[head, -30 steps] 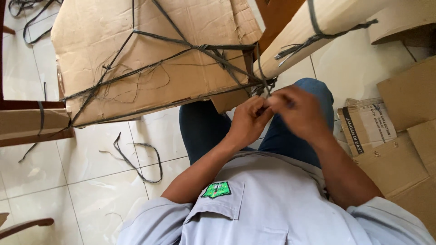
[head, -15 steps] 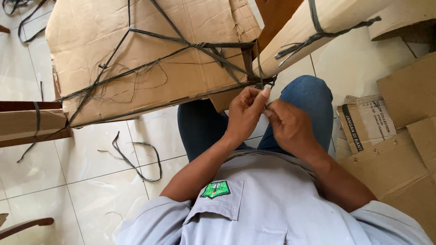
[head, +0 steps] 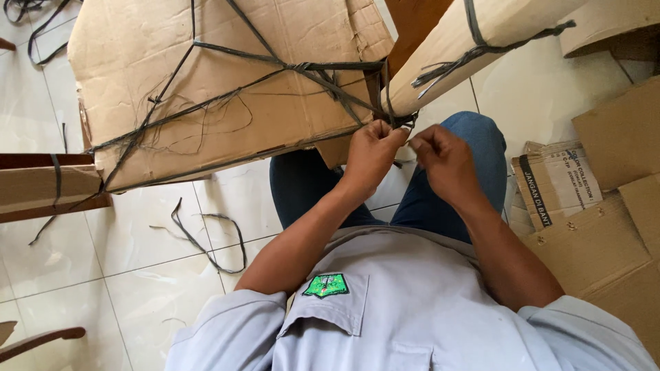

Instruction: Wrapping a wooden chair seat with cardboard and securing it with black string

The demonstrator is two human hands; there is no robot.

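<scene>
Strapping (head: 323, 75) criss-crossing big cardboard box (head: 227, 89), knotted at its lower corner above blue-jeaned knees; knot itself hidden behind fingers. Left hand (head: 371, 154) pinched shut on strapping, right hand (head: 447, 161) likewise closed. Wrapped cardboard tube (head: 481, 41) crowding from right; loose strap (head: 206, 237) on tiled floor.

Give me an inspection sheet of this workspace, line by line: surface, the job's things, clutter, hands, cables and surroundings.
Surface: pale tiled floor.
Job's things: cardboard-wrapped bundle bound with dark strapping; cardboard-wrapped leg strapped too.
Clutter: loose strap piece on the floor; flattened cardboard on the person's right.
Hands: left hand and right hand both pinch at the strap knot at the bundle's corner.
Cables: nothing seen.
Surroundings: wooden piece strapped in cardboard.
</scene>
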